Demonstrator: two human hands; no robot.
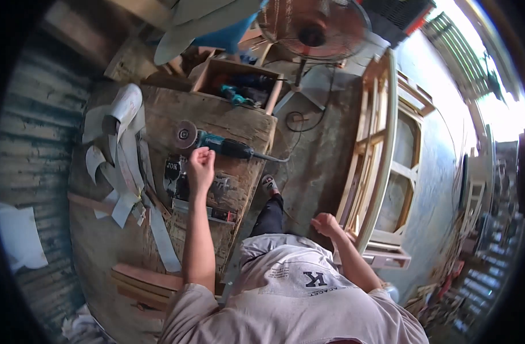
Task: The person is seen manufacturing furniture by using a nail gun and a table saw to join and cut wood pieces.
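My left hand (pixel 201 165) is over the workbench with its fingers curled together. Whatever its fingertips hold, if anything, is hidden. Just beyond it lies a teal and black angle grinder (pixel 232 148) with a round sanding disc (pixel 186 134) on its left end; I cannot tell whether hand and tool touch. From the grinder's right end a cord drops off the bench edge. Under my left wrist is a dark box or panel (pixel 172 172) with light lettering. My right hand (pixel 326 224) hangs at my right side, loosely closed, next to a wooden frame, with nothing visible in it.
Strips of pale sheet (pixel 128 166) are heaped on the left of the wooden workbench (pixel 159 103). A wooden box (pixel 200 77) holding power tools stands at its far end. Beyond is a pedestal fan (pixel 313 35). Wooden frames (pixel 382 137) lean upright along the right.
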